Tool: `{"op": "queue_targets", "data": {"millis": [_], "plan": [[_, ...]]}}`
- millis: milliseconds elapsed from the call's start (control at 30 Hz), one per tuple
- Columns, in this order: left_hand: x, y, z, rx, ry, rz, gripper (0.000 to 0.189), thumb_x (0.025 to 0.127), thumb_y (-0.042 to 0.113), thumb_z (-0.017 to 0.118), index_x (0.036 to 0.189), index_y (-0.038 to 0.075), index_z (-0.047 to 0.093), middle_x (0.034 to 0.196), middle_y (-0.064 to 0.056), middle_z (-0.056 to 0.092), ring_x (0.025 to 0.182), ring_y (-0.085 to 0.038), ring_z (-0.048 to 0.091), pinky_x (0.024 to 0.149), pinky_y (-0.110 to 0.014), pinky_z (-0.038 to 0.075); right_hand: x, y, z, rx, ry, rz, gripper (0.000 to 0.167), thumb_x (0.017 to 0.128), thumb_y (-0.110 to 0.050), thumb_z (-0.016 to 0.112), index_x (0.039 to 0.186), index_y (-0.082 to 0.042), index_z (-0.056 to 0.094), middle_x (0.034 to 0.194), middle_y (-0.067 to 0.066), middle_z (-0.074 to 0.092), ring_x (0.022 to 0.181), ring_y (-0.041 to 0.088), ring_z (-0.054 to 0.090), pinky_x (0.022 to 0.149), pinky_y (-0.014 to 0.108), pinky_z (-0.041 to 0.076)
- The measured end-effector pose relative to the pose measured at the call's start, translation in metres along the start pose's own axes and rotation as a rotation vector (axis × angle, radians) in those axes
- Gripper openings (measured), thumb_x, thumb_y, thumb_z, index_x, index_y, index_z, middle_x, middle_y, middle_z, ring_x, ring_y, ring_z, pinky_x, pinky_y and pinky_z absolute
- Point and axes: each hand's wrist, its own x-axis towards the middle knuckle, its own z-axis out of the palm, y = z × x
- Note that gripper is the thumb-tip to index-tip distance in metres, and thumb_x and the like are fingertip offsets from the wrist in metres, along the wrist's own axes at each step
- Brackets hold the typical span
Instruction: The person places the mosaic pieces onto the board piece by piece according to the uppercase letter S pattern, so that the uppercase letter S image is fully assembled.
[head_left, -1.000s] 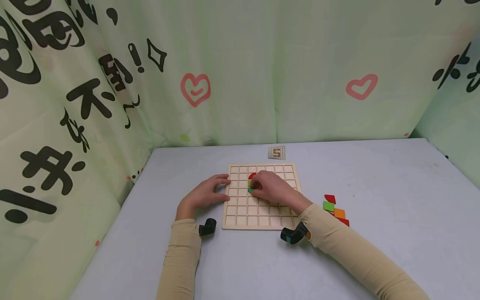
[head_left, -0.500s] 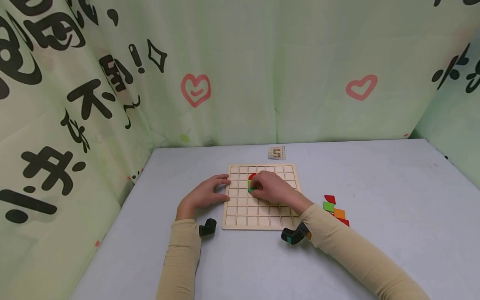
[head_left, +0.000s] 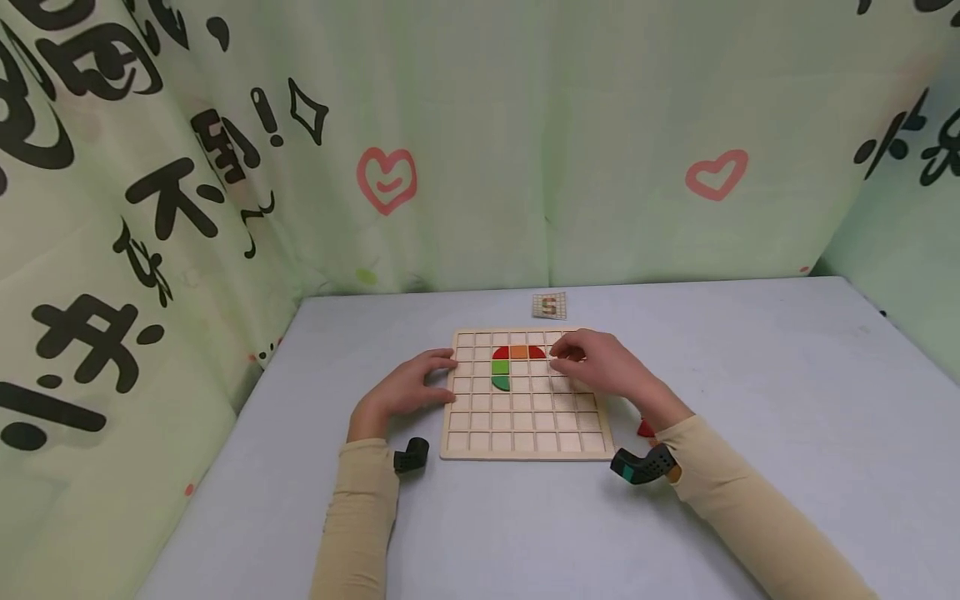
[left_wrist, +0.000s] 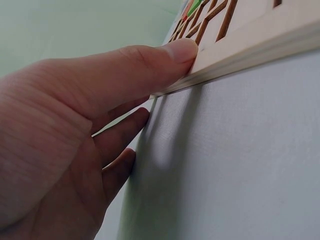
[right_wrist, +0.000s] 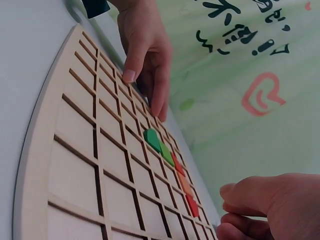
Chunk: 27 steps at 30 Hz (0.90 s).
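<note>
A wooden grid board (head_left: pixel 525 422) lies on the table. In its upper left part sit a red rounded piece (head_left: pixel 501 353), an orange square (head_left: pixel 519 352) and a second red rounded piece (head_left: pixel 537 352) in a row. Below the left one come a light green square (head_left: pixel 501 367) and a dark green rounded piece (head_left: pixel 501 383). My left hand (head_left: pixel 408 387) touches the board's left edge, thumb (left_wrist: pixel 150 65) and fingers extended. Over the board's right part is my right hand (head_left: pixel 603 364), fingers loosely bent, with nothing visible between them in the right wrist view.
Right of the board, a loose red piece (head_left: pixel 646 429) shows beside my right wrist, which hides others there. A small printed card (head_left: pixel 550 306) lies behind the board. A pale green curtain (head_left: pixel 480 225) hangs behind the white table (head_left: pixel 750 375).
My right hand has moved right, off the coloured pieces, uncovering the orange square and the second red piece. It now covers most of the loose pieces. My left hand has stayed in place.
</note>
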Motion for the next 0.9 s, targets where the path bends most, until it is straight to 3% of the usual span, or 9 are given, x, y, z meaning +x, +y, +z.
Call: {"op": "queue_targets", "data": {"millis": [233, 567, 900], "plan": [[-0.003, 0.0, -0.001, -0.013, 0.005, -0.018, 0.059, 0.091, 0.022, 0.075, 0.143, 0.005, 0.055, 0.161, -0.008, 0.037, 0.152, -0.03, 0.028, 0.123, -0.047, 0.027, 0.003, -0.001, 0.003, -0.005, -0.038, -0.006, 0.025, 0.096, -0.018, 0.066, 0.113, -0.001, 0.071, 0.099, 0.008, 0.068, 0.088, 0.02, 0.059, 0.079, 0.033, 0.052], [0.001, -0.001, 0.001, -0.017, -0.001, 0.01, 0.059, 0.091, 0.024, 0.075, 0.143, 0.005, 0.055, 0.161, -0.009, 0.037, 0.152, -0.03, 0.028, 0.123, -0.048, 0.028, 0.024, -0.037, 0.031, -0.068, -0.079, -0.166, 0.02, 0.092, -0.014, 0.071, 0.107, 0.0, 0.073, 0.097, 0.008, 0.07, 0.084, 0.018, 0.061, 0.079, 0.033, 0.055], [0.001, -0.004, 0.0, -0.009, -0.001, 0.043, 0.058, 0.092, 0.023, 0.074, 0.143, 0.004, 0.055, 0.16, -0.011, 0.038, 0.151, -0.031, 0.03, 0.123, -0.048, 0.028, 0.037, -0.045, 0.049, -0.168, -0.095, -0.198, 0.009, 0.092, -0.012, 0.072, 0.097, -0.005, 0.075, 0.092, 0.005, 0.071, 0.082, 0.017, 0.06, 0.079, 0.034, 0.055]]}}
